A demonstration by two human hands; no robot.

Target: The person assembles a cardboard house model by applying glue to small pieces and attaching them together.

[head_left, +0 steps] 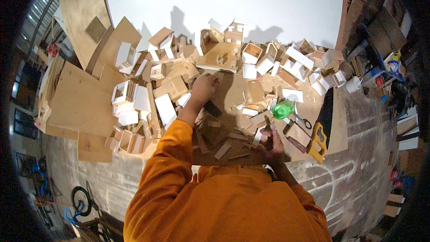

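My left hand [204, 88] reaches to the middle of the worktable, just in front of a small wooden model house on a flat base [217, 56]. Its fingers are bent together; whatever they pinch is too small to make out. Close to my body, my right hand [274, 142] is closed, with a small white piece [258, 136] at its fingertips. I cannot tell whether that piece is gripped. Just beyond the right hand lie a green plastic bottle [283, 109] and scissors [303, 121]. Wood offcuts [222, 150] lie between my forearms.
Small box-like wooden models [127, 101] crowd the left side, with more white and brown boxes [298, 62] at the back right. A handsaw with a yellow handle [318, 142] lies at the right edge. Behind stands a white board [224, 2]; a white cup [353, 84] is far right.
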